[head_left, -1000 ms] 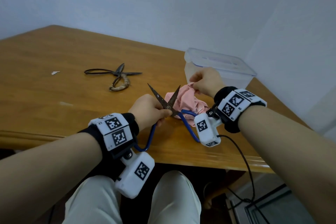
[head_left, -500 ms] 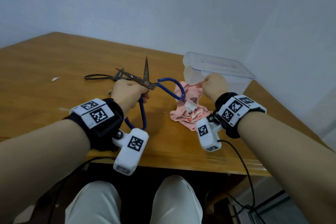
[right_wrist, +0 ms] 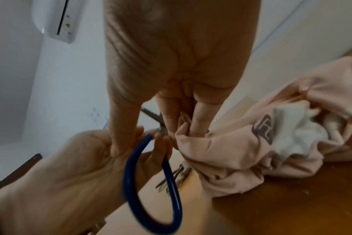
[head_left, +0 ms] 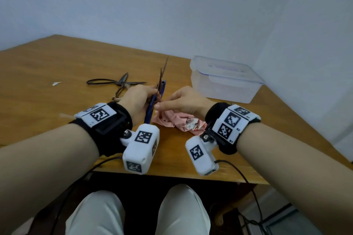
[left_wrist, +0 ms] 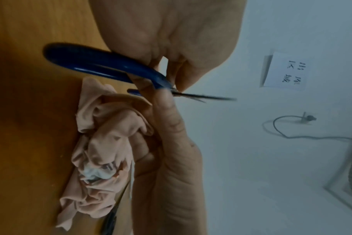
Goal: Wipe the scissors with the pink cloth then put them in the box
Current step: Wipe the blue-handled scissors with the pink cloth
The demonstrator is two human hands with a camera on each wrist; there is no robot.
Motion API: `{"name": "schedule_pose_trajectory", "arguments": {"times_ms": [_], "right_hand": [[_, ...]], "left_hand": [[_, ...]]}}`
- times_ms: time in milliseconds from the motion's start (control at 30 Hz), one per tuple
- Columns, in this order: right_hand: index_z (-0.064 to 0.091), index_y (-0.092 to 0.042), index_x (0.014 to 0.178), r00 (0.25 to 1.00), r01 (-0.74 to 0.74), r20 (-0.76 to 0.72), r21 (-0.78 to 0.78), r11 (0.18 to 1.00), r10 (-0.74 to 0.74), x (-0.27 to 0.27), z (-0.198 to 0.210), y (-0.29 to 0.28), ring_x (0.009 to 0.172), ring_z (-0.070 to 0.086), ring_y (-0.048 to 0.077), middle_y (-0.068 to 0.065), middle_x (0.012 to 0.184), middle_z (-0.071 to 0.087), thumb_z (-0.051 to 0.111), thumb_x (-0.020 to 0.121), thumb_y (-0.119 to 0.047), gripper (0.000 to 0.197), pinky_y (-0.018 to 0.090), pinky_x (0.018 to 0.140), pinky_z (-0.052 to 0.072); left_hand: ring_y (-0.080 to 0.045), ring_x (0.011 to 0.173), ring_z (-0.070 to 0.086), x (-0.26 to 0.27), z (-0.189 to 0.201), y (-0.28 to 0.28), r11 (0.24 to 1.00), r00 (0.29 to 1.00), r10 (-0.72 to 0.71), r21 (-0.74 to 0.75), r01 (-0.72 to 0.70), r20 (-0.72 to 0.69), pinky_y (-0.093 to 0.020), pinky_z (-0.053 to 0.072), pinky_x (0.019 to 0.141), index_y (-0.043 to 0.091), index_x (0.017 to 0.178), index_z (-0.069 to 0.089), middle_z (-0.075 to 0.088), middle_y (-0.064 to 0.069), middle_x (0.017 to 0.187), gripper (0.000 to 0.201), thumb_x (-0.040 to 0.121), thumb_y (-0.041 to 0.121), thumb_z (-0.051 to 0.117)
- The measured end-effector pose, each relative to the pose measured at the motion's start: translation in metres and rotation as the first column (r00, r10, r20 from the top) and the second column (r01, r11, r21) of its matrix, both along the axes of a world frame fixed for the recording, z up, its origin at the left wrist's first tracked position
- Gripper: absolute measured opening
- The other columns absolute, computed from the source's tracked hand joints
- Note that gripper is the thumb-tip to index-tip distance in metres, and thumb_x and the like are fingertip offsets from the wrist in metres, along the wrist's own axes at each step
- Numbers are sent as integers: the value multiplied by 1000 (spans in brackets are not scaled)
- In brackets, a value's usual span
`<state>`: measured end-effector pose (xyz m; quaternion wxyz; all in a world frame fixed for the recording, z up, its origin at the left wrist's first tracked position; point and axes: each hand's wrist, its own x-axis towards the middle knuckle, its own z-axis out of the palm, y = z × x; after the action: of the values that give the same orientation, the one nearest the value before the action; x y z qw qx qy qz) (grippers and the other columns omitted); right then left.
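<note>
The blue-handled scissors [head_left: 160,86] stand edge-on above the table, blades nearly together and pointing away from me. My left hand [head_left: 152,93] grips them near the pivot, and the blue loop [right_wrist: 151,182] hangs below the palm. My right hand [head_left: 162,104] pinches an edge of the crumpled pink cloth [head_left: 177,122] and holds it against the scissors by the left fingers. Most of the cloth [left_wrist: 103,143] lies on the table under the right hand. The clear plastic box [head_left: 225,80] stands at the back right with its lid on top.
A second pair of dark metal scissors [head_left: 116,82] lies on the wooden table [head_left: 47,74] behind my left hand. A small white scrap [head_left: 56,83] lies further left. White walls close in behind the table and to its right. The table's front edge is just under my wrists.
The left hand swung the wide-open scissors upright and brought the blades nearly together. Both hands came together, the right one bringing the cloth's edge up to the scissors.
</note>
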<state>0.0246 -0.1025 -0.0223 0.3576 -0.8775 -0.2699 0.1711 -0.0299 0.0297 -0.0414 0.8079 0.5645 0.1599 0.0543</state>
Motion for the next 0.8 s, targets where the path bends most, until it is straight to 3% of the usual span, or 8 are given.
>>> {"name": "schedule_pose_trajectory", "arguments": {"times_ms": [67, 133, 267, 367, 467, 567, 700, 800], "right_hand": [[62, 12, 72, 999, -27, -22, -9, 1000, 27, -4, -3, 3, 58, 44, 17, 16, 62, 49, 81, 70, -41, 57, 28, 57, 35], [59, 3, 62, 1000, -21, -5, -19, 1000, 21, -8, -7, 5, 50, 42, 11, 9, 55, 46, 81, 72, -37, 46, 24, 51, 34], [69, 11, 79, 998, 33, 44, 39, 999, -35, -1, -19, 4, 68, 63, 28, 25, 76, 69, 76, 79, -22, 34, 39, 72, 53], [71, 9, 81, 996, 84, -13, 83, 993, -83, 8, -25, -1, 86, 66, 44, 29, 84, 70, 71, 82, -13, 23, 51, 85, 52], [72, 5, 81, 989, 104, -123, 167, 981, -84, 10, -27, -10, 82, 67, 34, 21, 84, 72, 65, 89, -13, 21, 44, 88, 52], [67, 0, 75, 969, 157, -231, 277, 948, -93, 9, -26, -13, 70, 66, 26, 19, 78, 69, 58, 93, -11, 23, 38, 79, 55], [61, -6, 68, 949, 264, -235, 223, 938, -211, 17, -20, -21, 57, 56, 14, 8, 67, 60, 59, 93, -16, 28, 22, 59, 50], [61, -3, 69, 932, 206, -335, 164, 965, -142, 21, -14, -33, 50, 59, 10, 4, 57, 61, 59, 94, -16, 28, 19, 50, 50]], "left_hand": [[-22, 80, 52, 0, 2, -2, 998, 1000, -25, -54, 25, -10, -30, 45, 72, 5, 101, 60, 53, -10, 85, 23, 100, 3, 37], [-25, 90, 57, 1, 3, -4, 999, 1000, -10, -44, 10, -14, -32, 50, 66, 6, 115, 59, 59, -12, 102, 25, 96, -4, 45], [-23, 95, 63, 2, 1, -7, 996, 999, 30, -87, -27, 35, -32, 54, 64, 6, 145, 37, 63, -9, 109, 69, 83, -22, 52], [-20, 97, 64, 4, 2, -11, 1000, 999, -12, -2, 12, 48, -31, 55, 67, 8, 148, 32, 64, -5, 105, 73, 84, -17, 58], [-22, 106, 64, 5, 6, -13, 998, 999, -36, 43, 35, 23, -37, 57, 75, 7, 136, 48, 66, -8, 113, 53, 86, -6, 63], [-23, 91, 66, 1, 13, -15, 975, 997, -81, 208, 83, -19, -39, 59, 78, 5, 96, 64, 68, -15, 99, 8, 88, 3, 63], [-20, 70, 66, -1, 12, -11, 777, 999, 30, 630, -15, -13, -28, 52, 50, 5, 86, 69, 71, -12, 81, 18, 91, 20, 62], [-22, 91, 60, 3, 5, -2, 502, 983, 133, 847, -176, 125, -41, 53, 80, 10, 99, 68, 65, -10, 99, 25, 85, 30, 66]]}}
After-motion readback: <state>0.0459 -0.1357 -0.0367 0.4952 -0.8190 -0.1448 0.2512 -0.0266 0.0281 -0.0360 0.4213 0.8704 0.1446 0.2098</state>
